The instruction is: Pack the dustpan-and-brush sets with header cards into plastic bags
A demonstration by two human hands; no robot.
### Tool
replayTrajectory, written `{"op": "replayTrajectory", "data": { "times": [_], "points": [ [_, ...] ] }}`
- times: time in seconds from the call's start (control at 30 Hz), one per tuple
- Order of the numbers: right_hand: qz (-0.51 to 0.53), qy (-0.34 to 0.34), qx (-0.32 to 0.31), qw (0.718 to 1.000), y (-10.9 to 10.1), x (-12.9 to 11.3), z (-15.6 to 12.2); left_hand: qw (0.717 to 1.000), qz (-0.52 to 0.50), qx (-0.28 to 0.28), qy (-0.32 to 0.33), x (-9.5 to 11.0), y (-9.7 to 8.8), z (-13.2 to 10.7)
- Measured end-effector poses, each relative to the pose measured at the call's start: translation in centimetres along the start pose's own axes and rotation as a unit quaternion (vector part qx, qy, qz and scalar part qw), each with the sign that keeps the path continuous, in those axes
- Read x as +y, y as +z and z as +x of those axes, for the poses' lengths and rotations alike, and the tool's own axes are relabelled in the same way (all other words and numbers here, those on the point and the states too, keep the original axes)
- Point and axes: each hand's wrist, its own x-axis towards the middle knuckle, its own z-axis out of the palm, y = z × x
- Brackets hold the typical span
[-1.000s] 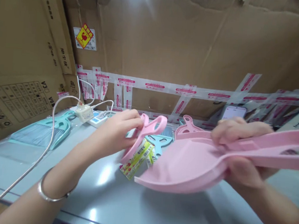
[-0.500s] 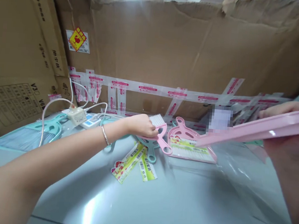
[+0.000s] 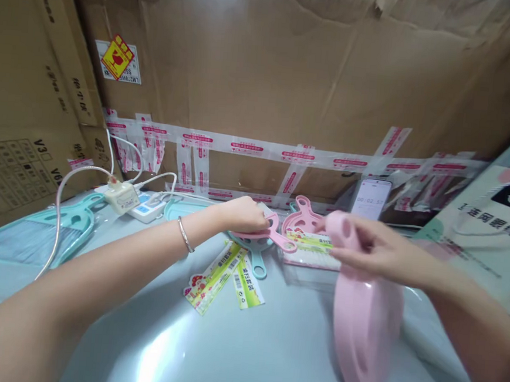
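My left hand [image 3: 244, 215] is stretched far across the grey table, fingers closed on a small pink brush [image 3: 273, 233] that rests over a teal brush [image 3: 256, 254]. My right hand [image 3: 367, 253] pinches the handle of a pink dustpan [image 3: 365, 329], which hangs down on edge, blurred by motion. Behind it lies a packed pink dustpan set [image 3: 306, 237] with a green-yellow label. Loose green-yellow paper labels [image 3: 226, 274] lie on the table in front of the brushes.
Cardboard walls with red-printed tape [image 3: 258, 150] close off the back and left. A teal dustpan with brush [image 3: 35, 235] lies at left beside a white cable [image 3: 67, 191] and power strip [image 3: 145, 209]. A phone [image 3: 371, 198] leans at the back; a printed box [image 3: 485, 232] stands right.
My left hand carried the pink brush away to the back of the table. My right hand swung the pink dustpan from flat in front of me, out right, then down on edge.
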Motion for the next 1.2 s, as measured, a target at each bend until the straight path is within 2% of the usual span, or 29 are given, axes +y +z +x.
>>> {"op": "replayTrajectory", "data": {
  "times": [0.07, 0.1, 0.23, 0.37, 0.57, 0.67, 0.73, 0.8, 0.87, 0.97, 1.03, 1.07, 1.13, 1.2],
  "points": [
    [-0.021, -0.002, -0.130, 0.991, 1.5, -1.0, 0.1, 1.000, -0.016, -0.009, -0.001, 0.2, 0.1, 0.0],
    [-0.032, 0.001, -0.171, 0.985, 2.2, -1.2, 0.2, 1.000, -0.026, -0.014, -0.002, 0.3, 0.2, 0.1],
    [-0.025, 0.017, -0.229, 0.973, 4.3, -0.5, 0.7, 0.997, -0.067, -0.027, -0.015, 0.6, 1.0, 0.2],
    [0.036, 0.017, -0.260, 0.965, 4.9, 0.1, 1.0, 0.991, -0.117, -0.036, -0.062, 0.3, 1.6, 0.4],
    [0.079, 0.033, -0.302, 0.949, 5.6, -0.7, 1.2, 0.966, -0.224, -0.074, -0.105, -1.1, 1.6, 0.7],
    [0.063, 0.041, -0.297, 0.952, 5.6, -1.2, 1.2, 0.961, -0.237, -0.063, -0.131, -1.1, 1.1, 0.5],
    [0.042, 0.047, -0.275, 0.959, 4.8, -1.4, 1.0, 0.960, -0.222, -0.040, -0.163, -0.5, 0.6, 0.1],
    [0.059, 0.036, -0.245, 0.967, 3.3, -1.4, 0.8, 0.957, -0.212, 0.001, -0.199, 0.4, -0.6, -0.6],
    [0.119, 0.013, -0.185, 0.976, 1.6, -1.6, 0.7, 0.943, -0.234, 0.080, -0.221, 1.4, -2.6, -1.6],
    [0.174, -0.065, -0.041, 0.982, 0.0, -3.3, 0.9, 0.896, -0.304, 0.240, -0.218, 2.9, -7.3, -3.8],
    [0.160, -0.146, 0.025, 0.976, 0.2, -5.3, 1.6, 0.873, -0.316, 0.312, -0.200, 3.6, -10.9, -5.8],
    [0.151, -0.186, 0.034, 0.970, 0.6, -6.5, 2.1, 0.877, -0.316, 0.313, -0.184, 3.8, -12.6, -6.8],
    [0.140, -0.233, 0.032, 0.962, 2.4, -8.6, 3.6, 0.900, -0.300, 0.274, -0.155, 3.7, -15.0, -9.0],
    [0.153, -0.285, 0.042, 0.945, 5.0, -9.8, 5.6, 0.932, -0.232, 0.230, -0.160, 3.0, -15.7, -10.8]
  ]
}}
